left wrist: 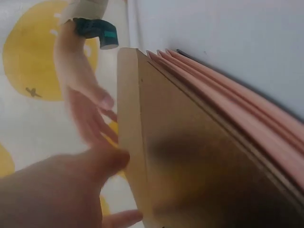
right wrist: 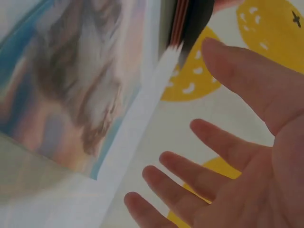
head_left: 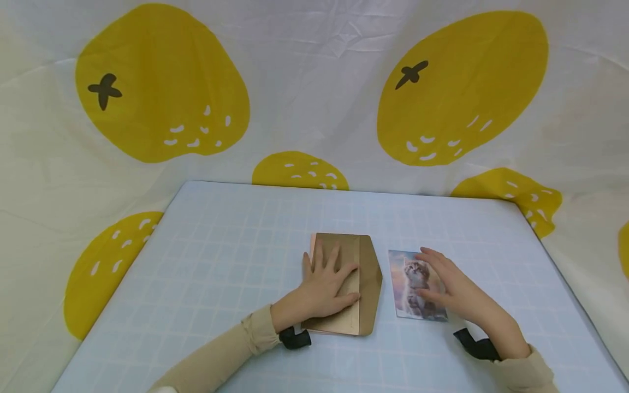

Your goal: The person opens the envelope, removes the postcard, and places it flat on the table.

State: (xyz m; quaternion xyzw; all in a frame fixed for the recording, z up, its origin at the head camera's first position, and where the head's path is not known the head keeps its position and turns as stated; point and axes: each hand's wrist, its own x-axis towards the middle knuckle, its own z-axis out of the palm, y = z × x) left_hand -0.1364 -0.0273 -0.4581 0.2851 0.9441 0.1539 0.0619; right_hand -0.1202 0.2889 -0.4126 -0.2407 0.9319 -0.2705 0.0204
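A stack of envelopes [head_left: 350,248] lies in the middle of the table, a metallic gold-brown one on top with its flap opened out to the right. My left hand [head_left: 319,289] rests on it with fingers spread. Pink edges of several envelopes [left wrist: 223,107] show beneath in the left wrist view. Right of the stack lies a picture card [head_left: 416,275] with kittens on a pastel background. Over the card's right side is my right hand [head_left: 457,289], its fingers loosely extended. In the right wrist view nothing is between these fingers, which look apart from the card.
The table [head_left: 236,256] has a pale blue cover with a faint white grid. Behind it hangs a white cloth [head_left: 314,98] printed with yellow fruit shapes. A black band [head_left: 295,338] is on the left wrist, another [head_left: 476,346] on the right.
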